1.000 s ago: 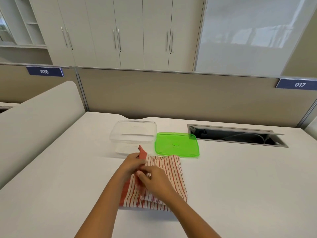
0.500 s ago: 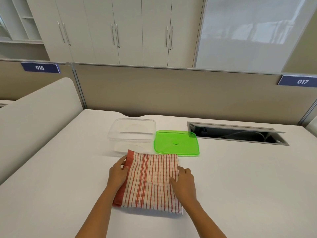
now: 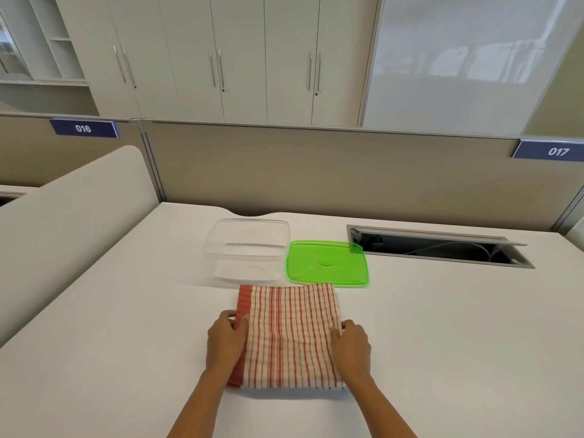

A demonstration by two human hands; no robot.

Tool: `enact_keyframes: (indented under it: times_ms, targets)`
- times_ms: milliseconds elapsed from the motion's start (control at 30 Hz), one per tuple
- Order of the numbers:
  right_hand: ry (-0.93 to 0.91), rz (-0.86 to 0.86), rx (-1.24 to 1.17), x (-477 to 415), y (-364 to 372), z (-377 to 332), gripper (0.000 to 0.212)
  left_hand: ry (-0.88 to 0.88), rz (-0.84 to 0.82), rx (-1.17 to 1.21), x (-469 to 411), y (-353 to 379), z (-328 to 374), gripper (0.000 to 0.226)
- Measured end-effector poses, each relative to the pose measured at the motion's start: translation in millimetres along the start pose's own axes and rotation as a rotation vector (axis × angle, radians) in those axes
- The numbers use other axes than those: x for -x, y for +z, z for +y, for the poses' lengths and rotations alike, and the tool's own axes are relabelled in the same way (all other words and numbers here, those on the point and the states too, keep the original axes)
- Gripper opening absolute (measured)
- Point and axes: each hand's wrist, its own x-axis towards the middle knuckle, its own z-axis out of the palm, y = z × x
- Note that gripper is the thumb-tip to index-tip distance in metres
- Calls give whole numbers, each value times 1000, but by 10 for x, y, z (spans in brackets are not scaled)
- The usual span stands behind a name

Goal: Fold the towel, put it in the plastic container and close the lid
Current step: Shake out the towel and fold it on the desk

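A red-and-white striped towel [image 3: 289,335] lies folded into a rectangle on the white desk. My left hand [image 3: 226,341] grips its left edge, thumb on top and fingers curled under. My right hand [image 3: 352,347] pinches the right edge the same way. Just behind the towel stands the clear plastic container [image 3: 248,246], uncovered and with nothing in it. The green lid [image 3: 327,263] lies flat on the desk to the right of the container, its near edge close to the towel's far right corner.
An open cable hatch [image 3: 439,248] is sunk into the desk at the back right. A beige partition [image 3: 316,172] closes the far side, and a curved white divider [image 3: 63,216] runs along the left.
A second ago both hands were together on top of the towel, working a fold. They then moved apart to the left and right edges and slid toward me; the towel now lies flatter and squarer.
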Motion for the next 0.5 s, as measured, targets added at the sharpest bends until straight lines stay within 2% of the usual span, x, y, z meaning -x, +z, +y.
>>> enact_keyframes:
  times_ms: [133,233,300,400,500]
  targets:
    - [20,96,75,11,-82,122,25,96,43,-57,203,121,-42,30]
    - [18,112,125,-1,-107,241,24,158,63,-67,268,180,-1,31]
    - [27,118,113,-14,-121,302,24,198,74,-58,291,198,18,24]
    - [74,146,42,-40,-138,342,24,108,44,1,273,182,-1,22]
    - [125,200,-52,-52,-141,358,25,-35,-146,51,253,102,32,31]
